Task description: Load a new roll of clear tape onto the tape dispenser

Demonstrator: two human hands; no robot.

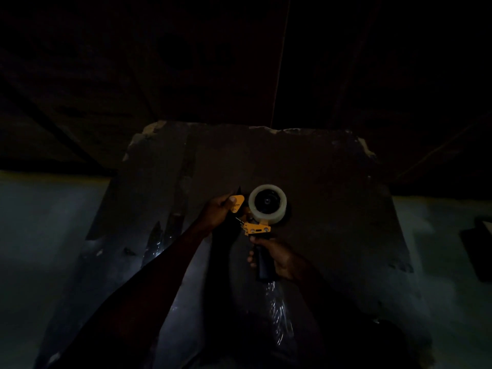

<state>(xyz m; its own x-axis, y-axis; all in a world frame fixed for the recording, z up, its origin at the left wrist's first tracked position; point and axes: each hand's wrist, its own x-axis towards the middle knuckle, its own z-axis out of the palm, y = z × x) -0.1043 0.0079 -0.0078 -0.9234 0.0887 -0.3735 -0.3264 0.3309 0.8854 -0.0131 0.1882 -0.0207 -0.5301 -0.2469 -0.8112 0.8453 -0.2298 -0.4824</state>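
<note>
The scene is very dark. A tape dispenser (257, 229) with an orange metal frame and a black handle is held above a dark board. A roll of clear tape (267, 204) sits on its hub, facing me. My right hand (277, 258) is wrapped around the black handle below the roll. My left hand (217, 213) pinches the orange front plate of the dispenser, just left of the roll, thumb on top.
A worn dark board (319, 182) with chipped edges lies under the hands on a pale floor (53, 222). Crinkled clear film (278, 310) glints below the handle and at the left. A dark flat object (479, 249) lies at the right edge.
</note>
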